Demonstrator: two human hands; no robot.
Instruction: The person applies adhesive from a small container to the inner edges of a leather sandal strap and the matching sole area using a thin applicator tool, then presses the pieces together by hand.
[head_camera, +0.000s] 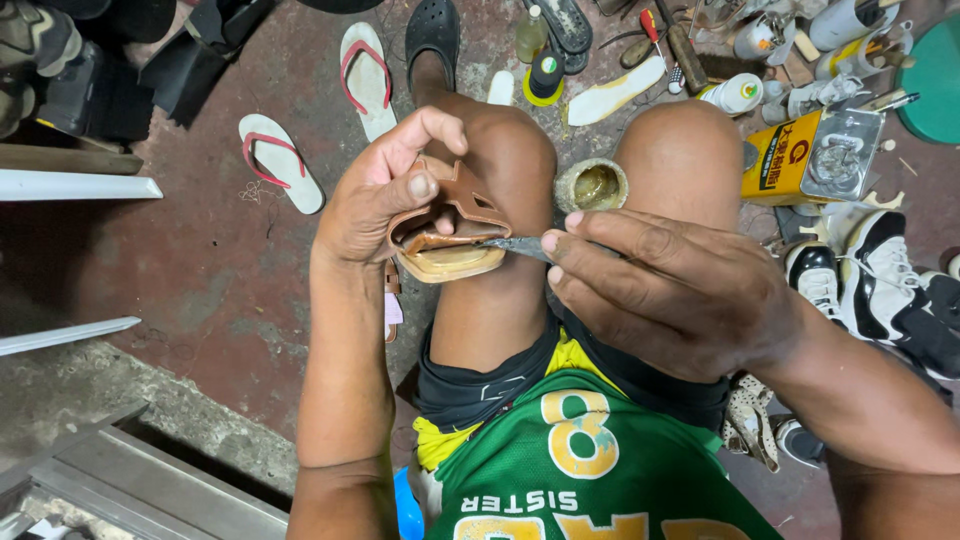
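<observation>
Centrally in the frame, the left hand (385, 195) clasps a tan sandal (445, 235) over the knee, peeling its sole open. The right hand (670, 290) pinches a thin blade (510, 245); best to spread glue evenly, keeping the gap held wide.

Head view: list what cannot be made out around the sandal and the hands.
- Tan sandal: far side covered by the left hand.
- Thin tool: handle buried in the right hand; its kind is unclear.
- Small open tin: contents too small to tell; knee covers its edge.
</observation>
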